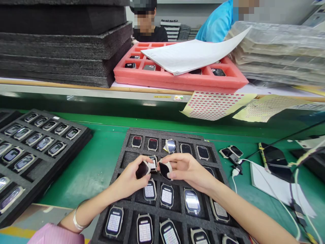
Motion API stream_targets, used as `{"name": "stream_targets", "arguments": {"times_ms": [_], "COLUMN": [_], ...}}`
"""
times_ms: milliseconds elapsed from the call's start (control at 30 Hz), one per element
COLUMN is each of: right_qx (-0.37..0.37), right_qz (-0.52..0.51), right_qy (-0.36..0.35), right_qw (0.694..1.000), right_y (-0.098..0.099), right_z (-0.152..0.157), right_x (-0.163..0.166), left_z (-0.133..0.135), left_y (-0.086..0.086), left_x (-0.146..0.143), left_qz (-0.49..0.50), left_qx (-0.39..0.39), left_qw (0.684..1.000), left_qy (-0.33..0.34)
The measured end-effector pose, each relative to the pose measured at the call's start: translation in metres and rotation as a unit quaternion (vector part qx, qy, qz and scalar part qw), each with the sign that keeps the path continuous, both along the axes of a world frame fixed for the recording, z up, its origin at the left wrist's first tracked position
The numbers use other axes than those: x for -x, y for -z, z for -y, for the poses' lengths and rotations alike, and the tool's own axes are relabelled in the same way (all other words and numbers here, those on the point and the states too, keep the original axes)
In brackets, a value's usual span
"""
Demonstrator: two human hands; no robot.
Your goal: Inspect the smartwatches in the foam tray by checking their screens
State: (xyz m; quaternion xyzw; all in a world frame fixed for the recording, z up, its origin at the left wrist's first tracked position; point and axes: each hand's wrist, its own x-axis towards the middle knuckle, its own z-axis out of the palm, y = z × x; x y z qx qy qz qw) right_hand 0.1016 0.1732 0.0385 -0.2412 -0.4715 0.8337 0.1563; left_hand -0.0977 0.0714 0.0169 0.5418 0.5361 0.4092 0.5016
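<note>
My left hand (138,174) is closed on a smartwatch case (142,170) with a dark screen, held by its edges. Close beside it, my right hand (181,169) pinches another smartwatch case (165,169), also dark and tilted. Both hands hover over a black foam tray (128,200) whose compartments hold strapless watch cases. Several in the nearer rows have lit white screens, such as one watch (167,195) just below my hands. In the far row the screens are dark or reddish, and one watch (170,145) there reflects light. Part of the middle row is hidden behind my hands.
Another foam tray of watches (33,169) lies on the left. To the right are two watches (231,151), a phone (275,162), white cables (274,196) and paper. The shelf above bears black foam (56,51), a red foam tray (177,81) and clear plastic trays (276,54). Two people are behind.
</note>
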Motion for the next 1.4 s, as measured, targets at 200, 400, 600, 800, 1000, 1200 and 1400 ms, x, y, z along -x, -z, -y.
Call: {"name": "stream_targets", "arguments": {"times_ms": [200, 400, 600, 800, 1000, 1200, 1400], "right_qx": [-0.013, -0.008, -0.008, -0.014, -0.017, -0.014, -0.026], "right_qz": [-0.004, 0.005, -0.013, -0.009, -0.002, -0.034, -0.034], "right_qy": [-0.005, -0.005, -0.021, -0.012, -0.007, -0.028, -0.012], "right_qw": [1.0, 1.0, 1.0, 1.0, 1.0, 0.999, 0.999], "right_y": [-0.006, -0.0045, -0.0039, -0.0046, -0.0061, -0.0095, -0.0097], "right_z": [0.0029, 0.0024, 0.0027, 0.0019, 0.0033, 0.0041, 0.0042], "right_x": [0.0003, -0.0003, -0.002, -0.0014, -0.0019, -0.0021, -0.0021], "left_z": [0.001, 0.0012, 0.0013, 0.0012, 0.0036, 0.0031, 0.0034], "left_y": [0.0023, -0.0026, -0.0023, 0.0029, -0.0043, -0.0008, -0.0006], "left_x": [-0.0016, -0.0013, -0.0007, -0.0003, 0.0003, -0.0006, 0.0006], "left_qz": [0.009, -0.002, -0.012, 0.002, -0.015, -0.007, -0.013], "left_qx": [-0.003, -0.014, -0.02, -0.033, -0.036, -0.022, -0.038], "left_qw": [1.0, 1.0, 0.999, 0.998, 0.998, 0.999, 0.998], "left_qy": [-0.016, -0.025, -0.033, -0.045, -0.053, -0.036, -0.04]}}
